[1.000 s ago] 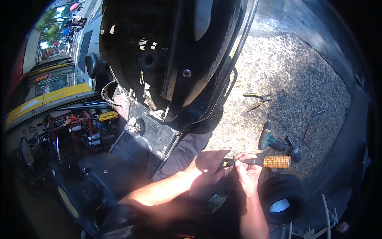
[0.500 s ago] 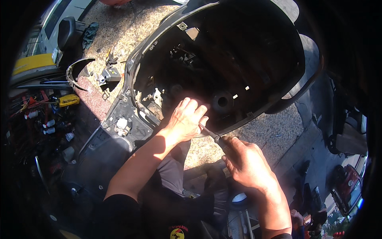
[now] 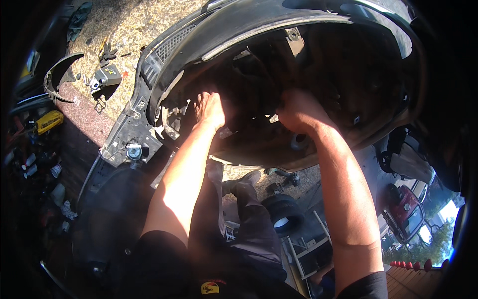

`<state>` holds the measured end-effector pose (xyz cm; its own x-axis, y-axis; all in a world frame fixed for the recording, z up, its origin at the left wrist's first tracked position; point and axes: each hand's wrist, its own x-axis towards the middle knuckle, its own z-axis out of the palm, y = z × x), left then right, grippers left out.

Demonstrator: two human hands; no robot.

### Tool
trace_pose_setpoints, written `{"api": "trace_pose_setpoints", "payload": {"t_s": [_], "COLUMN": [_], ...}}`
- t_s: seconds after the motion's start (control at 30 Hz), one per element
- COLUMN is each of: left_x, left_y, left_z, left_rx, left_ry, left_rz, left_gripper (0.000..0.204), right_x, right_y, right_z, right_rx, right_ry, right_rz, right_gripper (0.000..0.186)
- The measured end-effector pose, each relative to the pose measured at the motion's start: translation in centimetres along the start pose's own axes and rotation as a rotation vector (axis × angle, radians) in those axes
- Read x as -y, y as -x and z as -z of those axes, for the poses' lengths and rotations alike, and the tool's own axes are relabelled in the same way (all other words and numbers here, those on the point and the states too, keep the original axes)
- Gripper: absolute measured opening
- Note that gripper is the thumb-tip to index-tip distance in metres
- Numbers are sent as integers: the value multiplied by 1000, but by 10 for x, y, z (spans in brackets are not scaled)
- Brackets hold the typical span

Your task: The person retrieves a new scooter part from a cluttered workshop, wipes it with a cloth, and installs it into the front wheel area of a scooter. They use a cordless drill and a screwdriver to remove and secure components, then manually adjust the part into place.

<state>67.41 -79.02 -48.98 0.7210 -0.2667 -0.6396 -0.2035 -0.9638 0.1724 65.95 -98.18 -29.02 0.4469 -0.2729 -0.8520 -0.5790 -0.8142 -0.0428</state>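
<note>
A large dark vehicle body panel surrounds a deep, shadowed oval opening. Both my arms reach into it. My left hand is near the opening's left side, back upward and lit by the sun, with its fingers stretched forward beside pale brackets. Nothing shows in that hand. Farther right, my right hand is deep in shadow with its fingers curled. What it grips, if anything, is hidden, and the screwdriver-like tool seen earlier does not show. A metal tab stands at the opening's far rim.
On the speckled ground at the left lie a grey boxy part and a curved dark trim piece. Tools and a yellow item crowd the far left. Below the opening are a tyre and a metal frame. A red vehicle stands at the right.
The view has shifted. Both hands have moved farther into the opening and apart from each other. The tool earlier in my right hand, its shaft near my left fingers, is out of sight.
</note>
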Motion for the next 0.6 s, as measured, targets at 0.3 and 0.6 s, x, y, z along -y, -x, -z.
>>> {"api": "trace_pose_setpoints", "payload": {"t_s": [0.3, 0.6], "left_x": [11, 20], "left_y": [-31, -38], "left_z": [-28, -52], "left_rx": [-35, -73], "left_ry": [257, 307], "left_rz": [-83, -109], "left_gripper": [74, 71], "right_x": [32, 15], "right_y": [0, 21], "right_z": [-45, -39], "right_rx": [-154, -192], "right_ry": [-257, -240], "right_rz": [-68, -75], "right_gripper": [22, 25]}}
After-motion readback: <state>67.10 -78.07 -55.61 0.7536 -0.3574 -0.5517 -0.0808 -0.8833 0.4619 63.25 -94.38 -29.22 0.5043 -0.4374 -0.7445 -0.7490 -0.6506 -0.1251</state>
